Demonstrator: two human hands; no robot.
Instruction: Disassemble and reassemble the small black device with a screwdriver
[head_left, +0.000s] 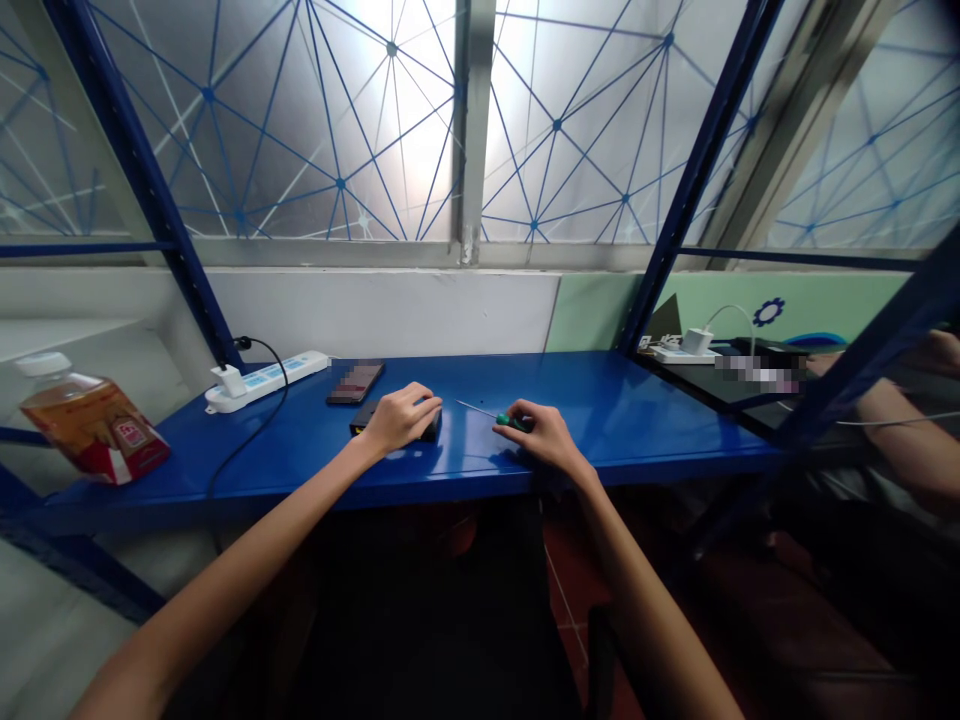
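Observation:
My left hand [401, 418] lies curled over a small black box-like device [364, 416] on the blue metal shelf [600, 400], gripping it. My right hand [541, 434] rests on the shelf to the right, fingers closed round a screwdriver with a green handle [511, 421]. Its thin metal shaft [475, 407] points left toward the black device, lying low over the shelf. The two hands are about a hand's width apart.
A white power strip [270, 380] with a plugged charger and black cable lies at the back left, a dark phone [355, 381] beside it. A drink bottle [86, 420] lies far left. Blue rack posts frame the shelf. Another person's arm [911, 440] shows at right.

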